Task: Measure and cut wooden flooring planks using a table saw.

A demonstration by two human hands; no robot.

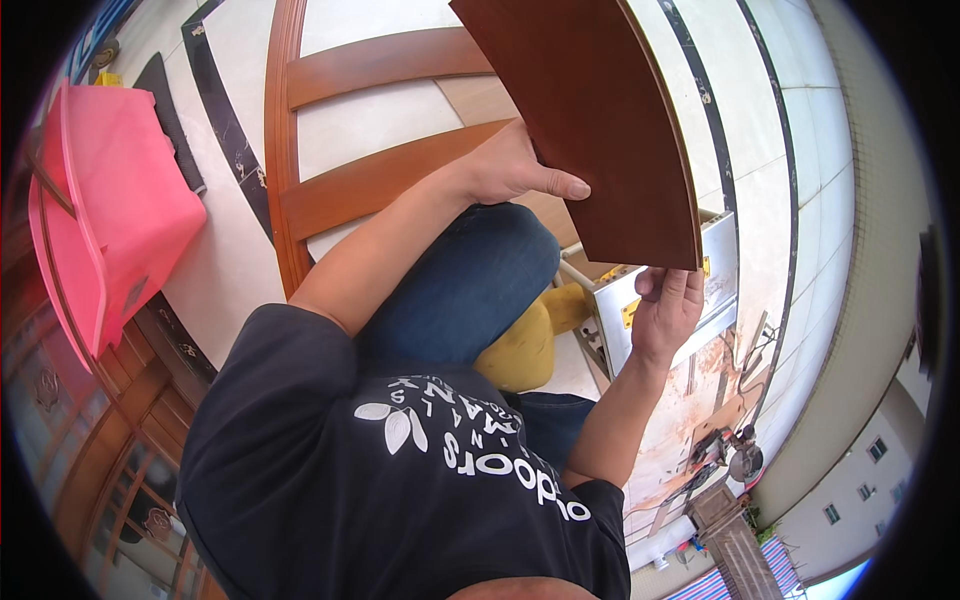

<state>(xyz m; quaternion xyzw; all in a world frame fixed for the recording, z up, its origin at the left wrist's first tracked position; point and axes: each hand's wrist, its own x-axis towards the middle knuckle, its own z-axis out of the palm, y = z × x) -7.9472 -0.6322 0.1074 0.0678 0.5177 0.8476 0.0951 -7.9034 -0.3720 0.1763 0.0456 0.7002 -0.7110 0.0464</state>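
A dark red-brown curved wooden board [590,110] is held up in front of me, reaching to the top of the view. My left hand [520,165] grips its left edge, thumb laid across the face. My right hand [665,305] holds its lower edge from underneath, fingers curled up. Below the board are my bent knee in blue jeans [470,285] and a yellow shoe [525,350].
A curved orange-brown wooden frame with cross slats [370,185] lies on the pale tiled floor. A pink plastic tub [110,210] stands at the left. A white box-like machine [680,300] sits behind my right hand, power tools [730,455] on a stained sheet beyond it.
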